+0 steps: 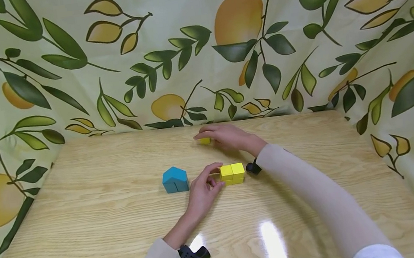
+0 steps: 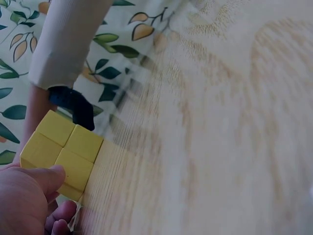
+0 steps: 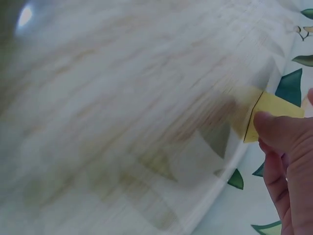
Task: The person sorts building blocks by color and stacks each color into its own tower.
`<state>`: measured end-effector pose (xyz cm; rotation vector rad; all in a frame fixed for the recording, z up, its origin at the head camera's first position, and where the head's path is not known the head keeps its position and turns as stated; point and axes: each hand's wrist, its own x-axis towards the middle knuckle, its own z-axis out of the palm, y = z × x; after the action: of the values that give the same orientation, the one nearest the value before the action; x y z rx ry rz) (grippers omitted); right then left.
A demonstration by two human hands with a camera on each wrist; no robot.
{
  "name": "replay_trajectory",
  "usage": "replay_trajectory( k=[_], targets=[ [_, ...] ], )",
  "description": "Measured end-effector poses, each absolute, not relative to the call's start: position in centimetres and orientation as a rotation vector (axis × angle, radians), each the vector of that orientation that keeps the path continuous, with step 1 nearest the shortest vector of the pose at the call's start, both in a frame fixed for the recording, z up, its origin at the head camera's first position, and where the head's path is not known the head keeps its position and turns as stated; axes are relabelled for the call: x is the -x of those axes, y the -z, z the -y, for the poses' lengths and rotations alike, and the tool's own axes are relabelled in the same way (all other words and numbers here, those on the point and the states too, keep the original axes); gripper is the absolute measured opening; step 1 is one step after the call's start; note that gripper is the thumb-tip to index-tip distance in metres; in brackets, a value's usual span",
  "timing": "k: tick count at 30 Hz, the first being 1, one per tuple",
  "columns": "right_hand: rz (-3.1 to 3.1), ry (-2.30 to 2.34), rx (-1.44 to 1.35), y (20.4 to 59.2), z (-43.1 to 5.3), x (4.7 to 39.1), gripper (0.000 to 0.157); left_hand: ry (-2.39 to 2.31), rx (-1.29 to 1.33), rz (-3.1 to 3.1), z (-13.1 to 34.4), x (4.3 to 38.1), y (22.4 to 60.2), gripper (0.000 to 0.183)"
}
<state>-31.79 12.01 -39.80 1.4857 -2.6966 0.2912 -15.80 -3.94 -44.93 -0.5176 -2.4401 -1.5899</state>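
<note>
Near the middle of the table, my left hand (image 1: 201, 194) holds a small stack of yellow blocks (image 1: 232, 173) from its left side. In the left wrist view its thumb presses on one face of the yellow blocks, which show as a two-by-two group; the other fingers are partly hidden behind. Farther back, my right hand (image 1: 229, 137) pinches a single yellow block (image 3: 274, 110) close to the table's far edge. The thumb lies on its near face in the right wrist view. Left of the left hand stands a blue house-shaped group of blocks (image 1: 175, 180) with a pointed top.
The wooden table (image 1: 106, 229) ends at the back against a hanging cloth (image 1: 185, 79) printed with leaves and fruit. Cloth also borders the left and right sides. Bright light reflections lie on the near part of the table. Each wrist wears a black strapped device (image 1: 194, 256).
</note>
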Motion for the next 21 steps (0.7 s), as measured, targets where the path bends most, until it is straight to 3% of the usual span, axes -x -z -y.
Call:
replay_trajectory(
  k=[9,16,21],
  targets=[
    [2.739,-0.208,-1.382,39.03,-11.97,32.17,0.033,1.580,0.535,2.426,3.85,15.84,44.95,0.050],
    [2.732,-0.206,-1.464,39.18,-12.51,32.01,0.041,1.592,0.520,2.434,3.92,15.85,45.15,0.049],
    [2.712,-0.290,-1.491,39.43,-12.57,32.05,0.031,1.595,0.552,2.406,3.89,15.95,45.18,0.050]
  ],
)
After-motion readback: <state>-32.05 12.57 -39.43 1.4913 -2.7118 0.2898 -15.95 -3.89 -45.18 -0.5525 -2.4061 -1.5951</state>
